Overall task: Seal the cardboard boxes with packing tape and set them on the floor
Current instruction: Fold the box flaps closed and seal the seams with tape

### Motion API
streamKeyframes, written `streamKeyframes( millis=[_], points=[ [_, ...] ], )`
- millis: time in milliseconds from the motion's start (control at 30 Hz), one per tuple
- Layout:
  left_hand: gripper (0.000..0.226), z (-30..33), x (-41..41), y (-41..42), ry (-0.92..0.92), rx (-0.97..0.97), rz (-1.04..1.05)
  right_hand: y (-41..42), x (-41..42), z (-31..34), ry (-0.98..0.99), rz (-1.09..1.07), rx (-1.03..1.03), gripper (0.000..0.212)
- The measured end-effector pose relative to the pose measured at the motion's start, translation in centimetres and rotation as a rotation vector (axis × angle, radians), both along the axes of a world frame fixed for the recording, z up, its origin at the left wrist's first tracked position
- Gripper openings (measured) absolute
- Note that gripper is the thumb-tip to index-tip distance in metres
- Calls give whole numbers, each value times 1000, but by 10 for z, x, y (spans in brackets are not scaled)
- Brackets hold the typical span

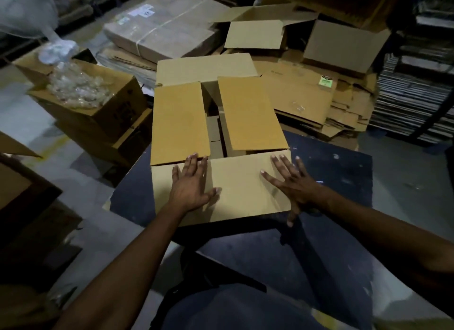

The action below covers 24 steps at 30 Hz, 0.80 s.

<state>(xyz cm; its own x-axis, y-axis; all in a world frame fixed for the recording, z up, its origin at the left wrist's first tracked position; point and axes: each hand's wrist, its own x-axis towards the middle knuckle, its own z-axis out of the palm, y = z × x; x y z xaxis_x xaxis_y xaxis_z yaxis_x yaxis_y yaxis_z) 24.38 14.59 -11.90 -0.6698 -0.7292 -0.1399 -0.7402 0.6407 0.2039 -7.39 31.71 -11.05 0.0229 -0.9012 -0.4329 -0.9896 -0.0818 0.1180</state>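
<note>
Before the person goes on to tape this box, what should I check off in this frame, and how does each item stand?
1. Cardboard box sits on the dark table: ok.
2. Two side flaps folded in over the opening: ok, though a gap between them shows the contents.
3. Near flap folded over the top: not ok, it still lies outward under both hands.
4. Far flap folded over the top: not ok, it stands up.
5. Left hand and right hand free to fold: ok, both flat and holding nothing.
6. Packing tape within reach: cannot tell, none visible.
</note>
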Motion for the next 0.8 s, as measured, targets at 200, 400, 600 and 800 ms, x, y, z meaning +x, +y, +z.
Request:
streamKeyframes(
  millis=[200, 400, 600, 800],
  points=[
    [97, 18, -10, 15, -8, 23, 101, 5, 20, -3, -37, 87, -119, 134],
    [85, 90, -11, 4, -74, 212, 2, -9, 22, 94, -564, -73, 44, 81],
    [53, 181, 8, -51, 691, -640, 374, -40, 70, 158, -1197, -377, -35, 54],
    [74, 127, 18, -48, 659, -250, 545, -66, 142, 128, -1461, -770, -53, 39]
  ],
)
